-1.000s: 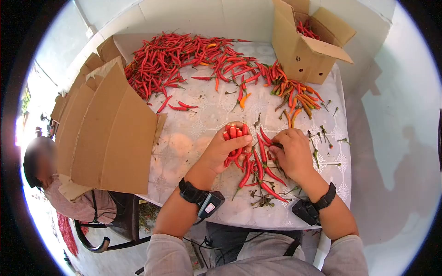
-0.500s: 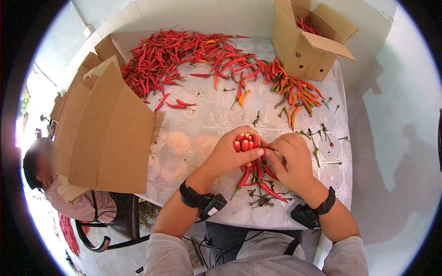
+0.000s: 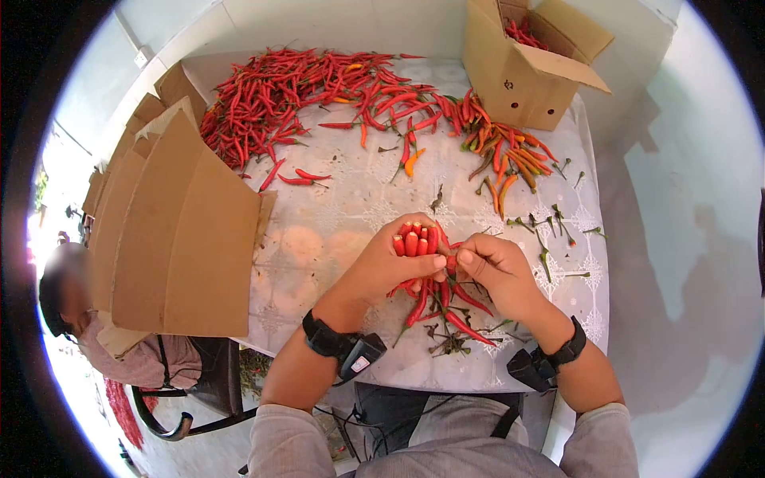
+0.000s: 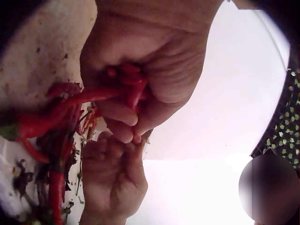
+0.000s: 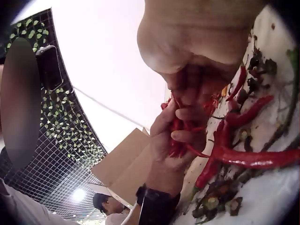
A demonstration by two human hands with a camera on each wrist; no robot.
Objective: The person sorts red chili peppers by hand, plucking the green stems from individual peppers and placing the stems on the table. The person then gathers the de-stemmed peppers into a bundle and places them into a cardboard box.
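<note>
My left hand grips a bundle of red chilies, their stemless ends facing up. Close against it on the right, my right hand pinches the end of a red chili at the left thumb tip. In the left wrist view the left hand curls round the chilies, with the right hand touching its fingertips. The right wrist view shows the right hand above the held bundle. Loose red chilies lie beneath both hands, beside plucked green stems.
A large heap of red chilies covers the table's back left, with orange and green ones at right. An open cardboard box stands behind them. Cardboard stands along the left edge, near a seated person.
The right hand has come from the loose chilies on the table up to the left hand and now pinches a chili there. The left hand has kept its bundle. The view has shifted slightly.
</note>
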